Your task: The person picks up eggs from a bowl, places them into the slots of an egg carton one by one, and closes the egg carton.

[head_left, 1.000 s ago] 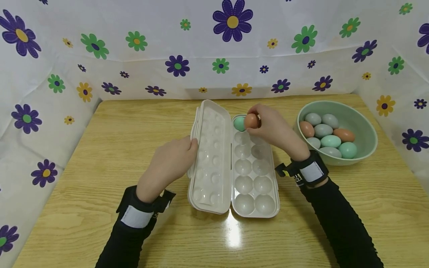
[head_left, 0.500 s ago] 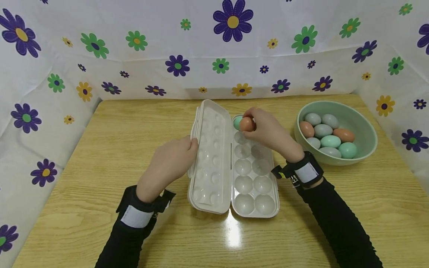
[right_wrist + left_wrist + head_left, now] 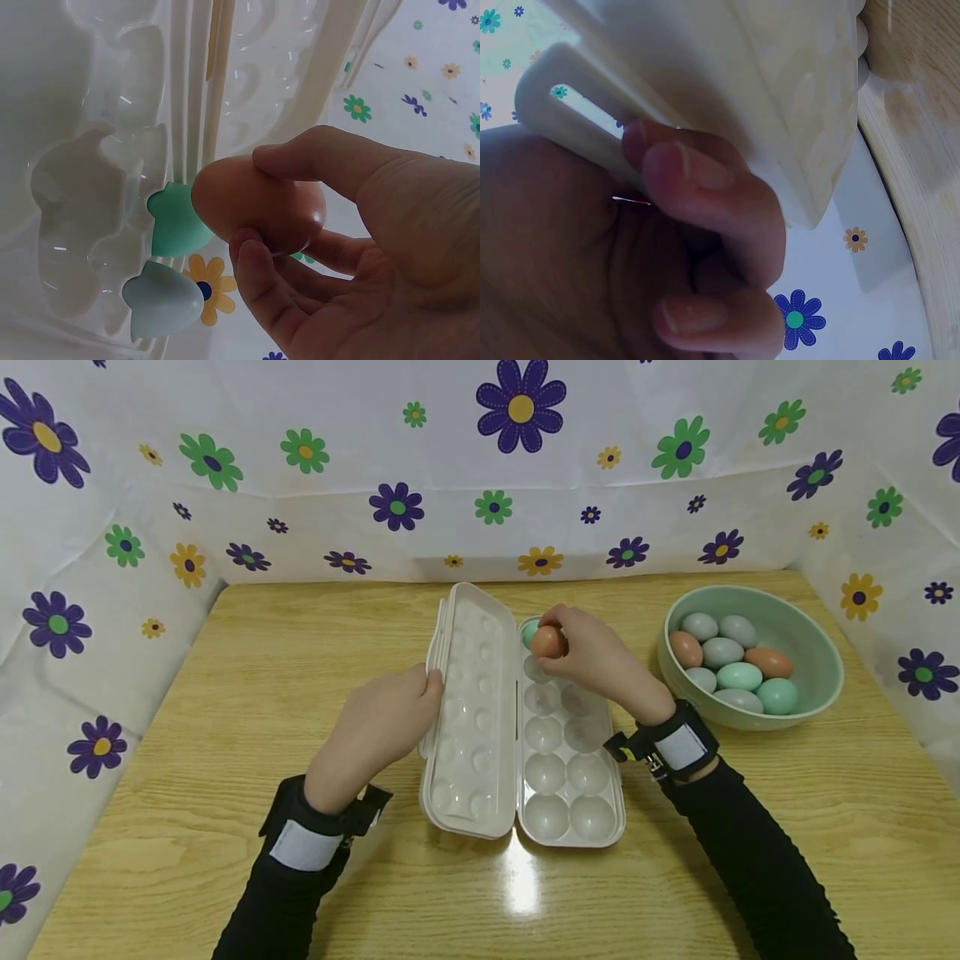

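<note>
An egg box stands unfolded, its white lid (image 3: 480, 727) tilted up on the left and its cupped base (image 3: 546, 818) flat on the right. My left hand (image 3: 382, 718) grips the lid's outer edge, fingers curled at a slotted tab (image 3: 592, 109). Between thumb and fingertips, my right hand (image 3: 600, 652) pinches a brown egg (image 3: 255, 202) over the far cups. Behind it a green egg (image 3: 176, 221) sits in the far left cup, partly covered in the head view. Beside that one, a pale grey egg (image 3: 165, 300) shows in the right wrist view; my right hand hides it from the head camera.
On the right stands a pale green bowl (image 3: 817, 647) holding several grey, green and brown eggs (image 3: 723, 652). A flower-printed white cloth (image 3: 330, 527) rises behind and beside the wooden table (image 3: 262, 693).
My right hand has shifted left with the brown egg, which now overlaps more of the green egg. The left hand and lid have stayed in place.
</note>
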### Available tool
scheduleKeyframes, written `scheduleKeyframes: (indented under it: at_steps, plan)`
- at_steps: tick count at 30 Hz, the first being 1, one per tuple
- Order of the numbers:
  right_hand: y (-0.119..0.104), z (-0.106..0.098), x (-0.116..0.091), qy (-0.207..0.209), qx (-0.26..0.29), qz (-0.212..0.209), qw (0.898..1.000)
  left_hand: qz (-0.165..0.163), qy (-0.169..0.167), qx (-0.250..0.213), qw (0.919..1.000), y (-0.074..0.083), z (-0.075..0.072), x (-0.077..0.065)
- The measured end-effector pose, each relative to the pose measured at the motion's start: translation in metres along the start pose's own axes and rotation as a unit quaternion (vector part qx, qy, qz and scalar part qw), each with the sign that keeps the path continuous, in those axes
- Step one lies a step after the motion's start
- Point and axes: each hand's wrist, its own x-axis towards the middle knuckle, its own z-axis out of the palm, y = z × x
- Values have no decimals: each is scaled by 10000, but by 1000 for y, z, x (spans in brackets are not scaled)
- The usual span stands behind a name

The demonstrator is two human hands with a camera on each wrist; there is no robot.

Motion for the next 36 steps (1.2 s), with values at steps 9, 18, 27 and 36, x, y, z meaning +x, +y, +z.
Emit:
scheduleKeyframes:
  at_steps: [9,18,27,36]
  plan:
    - [3,4,3,-95,35,41,9999,29,-23,-44,10000,1,-1,1]
    - [2,5,6,-349,-96,129,9993,72,-16,-67,10000,0,1,1]
    - [4,10,12,-528,-624,-144,9965,41,-14,-56,10000,-1,0,0]
    - [0,13,13,-742,-1011,-205,9919,91,-6,-10,10000,1,1,0]
